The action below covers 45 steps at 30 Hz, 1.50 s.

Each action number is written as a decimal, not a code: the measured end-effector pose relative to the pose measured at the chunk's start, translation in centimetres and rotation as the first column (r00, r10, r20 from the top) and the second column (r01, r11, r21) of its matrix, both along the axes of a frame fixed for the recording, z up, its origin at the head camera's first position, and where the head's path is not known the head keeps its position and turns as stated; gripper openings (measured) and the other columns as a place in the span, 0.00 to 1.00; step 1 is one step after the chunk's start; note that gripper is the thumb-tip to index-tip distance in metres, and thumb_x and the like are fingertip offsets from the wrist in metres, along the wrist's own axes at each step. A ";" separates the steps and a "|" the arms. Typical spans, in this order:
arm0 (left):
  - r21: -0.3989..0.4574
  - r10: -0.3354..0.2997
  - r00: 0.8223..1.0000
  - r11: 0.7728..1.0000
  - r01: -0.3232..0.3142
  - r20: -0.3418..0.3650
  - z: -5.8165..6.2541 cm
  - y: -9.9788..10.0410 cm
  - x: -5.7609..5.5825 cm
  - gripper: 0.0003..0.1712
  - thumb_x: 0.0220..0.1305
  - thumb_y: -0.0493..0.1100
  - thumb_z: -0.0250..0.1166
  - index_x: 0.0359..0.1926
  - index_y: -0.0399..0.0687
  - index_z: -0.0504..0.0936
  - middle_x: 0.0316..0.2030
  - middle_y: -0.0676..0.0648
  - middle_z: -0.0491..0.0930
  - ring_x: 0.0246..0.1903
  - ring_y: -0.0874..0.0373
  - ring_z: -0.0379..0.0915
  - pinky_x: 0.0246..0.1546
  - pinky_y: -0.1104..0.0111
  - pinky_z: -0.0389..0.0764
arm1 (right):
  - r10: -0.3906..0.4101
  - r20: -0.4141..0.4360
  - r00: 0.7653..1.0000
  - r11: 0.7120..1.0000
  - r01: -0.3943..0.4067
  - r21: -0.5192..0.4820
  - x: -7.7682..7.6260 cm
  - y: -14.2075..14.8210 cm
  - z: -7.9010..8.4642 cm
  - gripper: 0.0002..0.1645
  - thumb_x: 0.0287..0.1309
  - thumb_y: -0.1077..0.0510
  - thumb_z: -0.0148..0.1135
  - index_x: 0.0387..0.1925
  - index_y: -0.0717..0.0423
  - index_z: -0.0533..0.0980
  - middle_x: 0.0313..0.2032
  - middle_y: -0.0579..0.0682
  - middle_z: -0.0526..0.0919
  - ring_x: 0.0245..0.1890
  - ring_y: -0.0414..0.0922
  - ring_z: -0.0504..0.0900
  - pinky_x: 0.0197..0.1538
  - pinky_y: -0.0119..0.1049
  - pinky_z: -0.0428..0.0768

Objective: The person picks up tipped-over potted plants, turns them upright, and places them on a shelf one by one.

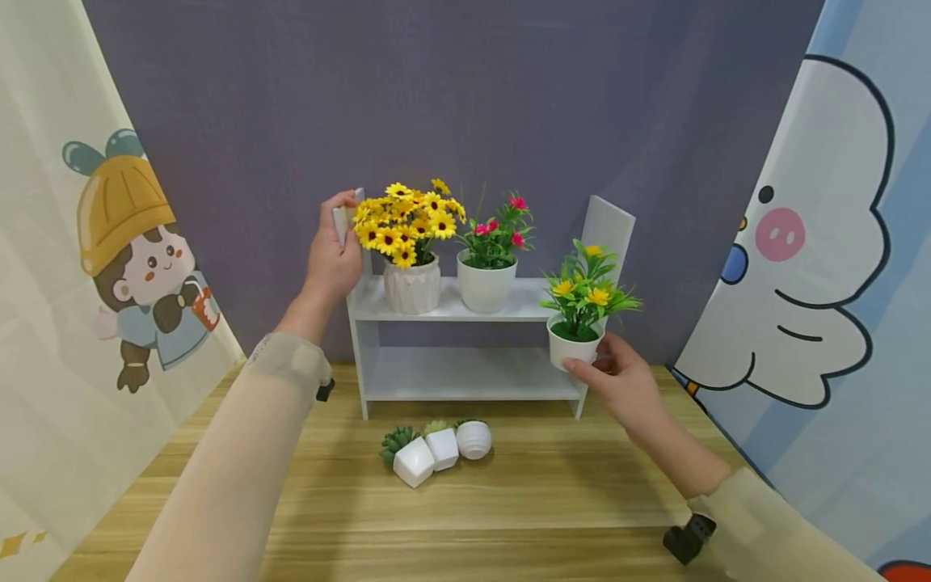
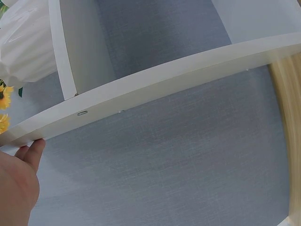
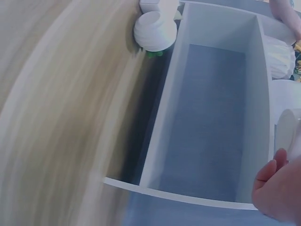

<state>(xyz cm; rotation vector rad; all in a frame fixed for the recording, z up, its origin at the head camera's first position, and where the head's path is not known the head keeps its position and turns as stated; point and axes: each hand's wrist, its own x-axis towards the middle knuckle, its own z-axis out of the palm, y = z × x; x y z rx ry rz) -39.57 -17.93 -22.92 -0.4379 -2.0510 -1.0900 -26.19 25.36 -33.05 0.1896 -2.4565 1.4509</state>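
My left hand (image 1: pixel 334 257) grips the upper left side panel of a small white two-tier shelf (image 1: pixel 469 378); in the left wrist view its fingertips (image 2: pixel 34 153) lie against the panel's outer face. With thumb and fingers, my right hand (image 1: pixel 629 390) holds a white pot of yellow flowers (image 1: pixel 573 349) in front of the shelf's right end. On the upper board, a ribbed whitish pot (image 1: pixel 412 287) of yellow daisy-like flowers stands at the left. Beside it is a smooth white pot (image 1: pixel 487 283) with pink flowers.
Three small white-potted succulents lie tipped over on the wooden table (image 1: pixel 524 501) before the shelf: two angular pots (image 1: pixel 414 462) and a round ribbed one (image 1: pixel 474 440). A dark curtain (image 1: pixel 465 97) hangs behind. Cartoon-printed cloths (image 1: pixel 807 202) flank both sides.
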 end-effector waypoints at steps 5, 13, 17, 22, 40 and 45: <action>-0.001 0.003 1.000 1.000 -0.003 -0.002 0.0 0.1 0.0 0.23 0.85 0.39 0.45 0.75 0.54 0.63 0.83 0.54 0.65 0.18 0.60 0.54 0.21 0.69 0.63 | -0.032 -0.004 0.999 0.999 0.032 -0.042 -0.4 -0.5 0.9 0.41 0.71 0.34 0.71 0.73 0.53 0.72 0.59 0.58 0.80 0.51 0.46 0.78 0.46 0.34 0.81; 0.009 0.005 1.000 1.000 -0.005 0.006 0.1 0.1 0.0 0.24 0.85 0.40 0.45 0.75 0.55 0.62 0.83 0.54 0.65 0.22 0.57 0.57 0.24 0.68 0.65 | -0.087 -0.020 0.996 0.994 0.085 -0.073 -1.5 -1.1 1.8 0.46 0.69 0.30 0.70 0.77 0.49 0.71 0.64 0.56 0.78 0.53 0.46 0.76 0.46 0.31 0.79; 0.009 0.008 1.000 1.000 -0.008 0.008 0.0 0.1 0.0 0.23 0.85 0.40 0.45 0.75 0.56 0.63 0.83 0.54 0.65 0.21 0.57 0.57 0.23 0.68 0.65 | -0.110 -0.020 0.994 0.991 0.108 -0.082 -2.2 -1.4 2.1 0.48 0.68 0.29 0.70 0.79 0.48 0.70 0.69 0.55 0.77 0.55 0.47 0.75 0.45 0.31 0.79; 0.004 0.004 1.000 1.000 -0.004 0.006 0.0 0.1 0.0 0.24 0.85 0.40 0.45 0.76 0.55 0.62 0.83 0.54 0.65 0.18 0.59 0.55 0.21 0.69 0.64 | -0.125 -0.029 0.992 0.987 0.121 -0.108 -3.0 -1.8 2.2 0.46 0.69 0.32 0.72 0.78 0.48 0.71 0.71 0.54 0.76 0.53 0.47 0.74 0.42 0.32 0.78; 0.012 0.002 1.000 1.000 -0.002 0.007 0.0 0.0 -0.1 0.23 0.85 0.40 0.46 0.75 0.55 0.62 0.83 0.54 0.65 0.21 0.57 0.57 0.23 0.67 0.64 | -0.152 0.004 0.988 0.978 0.151 -0.145 -5.5 -2.4 2.2 0.56 0.70 0.35 0.72 0.87 0.49 0.58 0.76 0.58 0.71 0.53 0.47 0.80 0.48 0.28 0.80; 0.017 0.000 1.000 1.000 0.000 0.013 0.1 0.1 -0.1 0.24 0.85 0.40 0.46 0.76 0.55 0.62 0.83 0.52 0.66 0.20 0.57 0.57 0.23 0.67 0.65 | -0.163 -0.010 0.987 0.971 0.159 -0.176 -6.0 -2.7 2.2 0.57 0.70 0.39 0.73 0.88 0.53 0.55 0.74 0.61 0.71 0.38 0.40 0.83 0.42 0.26 0.81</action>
